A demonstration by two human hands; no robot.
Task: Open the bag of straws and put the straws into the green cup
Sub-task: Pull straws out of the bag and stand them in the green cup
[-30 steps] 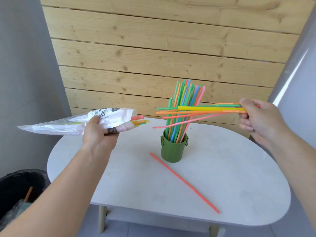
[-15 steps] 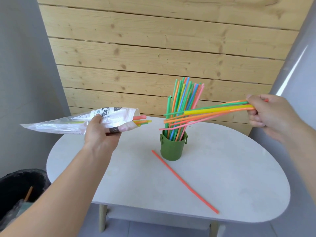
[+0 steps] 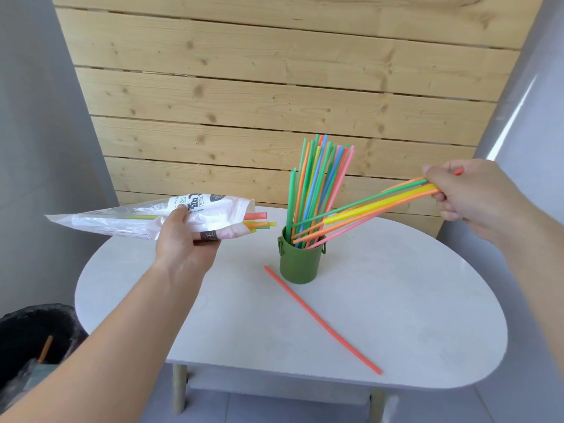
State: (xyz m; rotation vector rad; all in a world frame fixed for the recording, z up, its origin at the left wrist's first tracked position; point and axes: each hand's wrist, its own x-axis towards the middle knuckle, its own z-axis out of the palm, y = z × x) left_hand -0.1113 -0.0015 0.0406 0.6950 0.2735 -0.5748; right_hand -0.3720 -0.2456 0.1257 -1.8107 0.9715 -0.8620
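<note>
Straws held at the rim of the green cup [image 3: 300,264].
The right hand [image 3: 476,199] pinches a slanted bundle of straws [image 3: 378,204], lower ends inside the cup; the left hand [image 3: 183,239] grips the opened bag [image 3: 128,216], straw tips protruding. One red straw [image 3: 320,319] lies on the white table [image 3: 412,300].

A wall of pale wood planks [image 3: 274,87] stands at the back. Grey walls [image 3: 45,117] are on both sides, and a bright strip of light [image 3: 515,114] falls on the right one. A white table [image 3: 412,300] has pale legs [image 3: 179,389]. A black bin [image 3: 33,337] sits low on the left, by the grey floor [image 3: 259,410]
</note>
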